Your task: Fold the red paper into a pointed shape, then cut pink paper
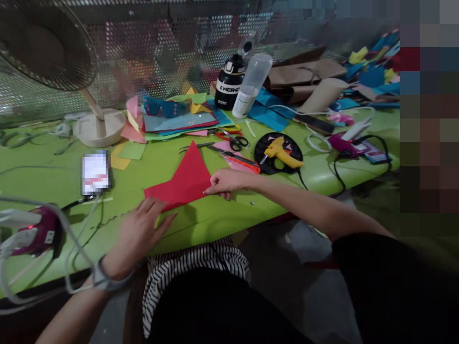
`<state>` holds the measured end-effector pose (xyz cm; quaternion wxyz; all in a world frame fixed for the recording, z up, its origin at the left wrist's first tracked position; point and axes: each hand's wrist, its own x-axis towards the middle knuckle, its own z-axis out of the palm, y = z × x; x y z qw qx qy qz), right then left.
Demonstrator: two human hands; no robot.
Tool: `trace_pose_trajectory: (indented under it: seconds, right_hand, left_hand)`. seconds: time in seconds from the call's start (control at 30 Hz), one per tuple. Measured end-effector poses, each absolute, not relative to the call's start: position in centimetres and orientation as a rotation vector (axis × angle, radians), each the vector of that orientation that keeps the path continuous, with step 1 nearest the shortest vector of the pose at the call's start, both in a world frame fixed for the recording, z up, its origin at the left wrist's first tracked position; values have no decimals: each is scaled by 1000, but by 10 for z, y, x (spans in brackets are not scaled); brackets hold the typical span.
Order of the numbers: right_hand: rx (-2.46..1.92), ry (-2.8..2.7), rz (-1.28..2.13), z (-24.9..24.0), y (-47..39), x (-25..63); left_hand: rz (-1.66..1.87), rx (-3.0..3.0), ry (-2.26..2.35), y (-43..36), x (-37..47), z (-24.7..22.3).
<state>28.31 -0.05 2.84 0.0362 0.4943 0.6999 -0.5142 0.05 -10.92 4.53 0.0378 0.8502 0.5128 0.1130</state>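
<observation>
A folded sheet of red paper lies on the green table, one point aimed away from me. My right hand pinches its right corner between thumb and curled fingers. At the paper's left end rests my left hand, fingers stretched and a little apart, the fingertips touching the lower left edge. A pale watch is on my left wrist. Just beyond the paper are an orange-and-black cutter knife, scissors and tweezers. A yellow glue gun sits on a round black mat to the right.
A fan stands back left, near a phone. Stacked coloured paper, a black bottle and a clear bottle line the back. Purple power strips with loose cables lie at both sides.
</observation>
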Motion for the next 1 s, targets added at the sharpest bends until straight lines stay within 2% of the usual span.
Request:
trace_pose_trajectory:
  seconds: [0.13,0.27,0.33,0.43,0.57,0.8,1.0]
  right_hand:
    - [1453,2123,-1516,26,2,278]
    - [1472,2130,-1497,27,2,278]
    - [1482,2128,-1511,26,1,277]
    - [1499,2106,-1505,26,0,275]
    - [1463,2104,-1508,32,0,273]
    - [1454,2108,-1520,35,0,274]
    - [1441,2112,-1611,21,5,280]
  left_hand:
    - [300,2186,1527,-98,66,43]
    - [527,1697,1163,-102,99,33]
    - [601,1669,1148,-106,104,31]
    - [615,1865,1386,-101,108,33]
    - [368,2099,1621,-68,121,45]
    - [42,2075,1342,-6,113,61]
    - [-147,1862,1180,9,73,49]
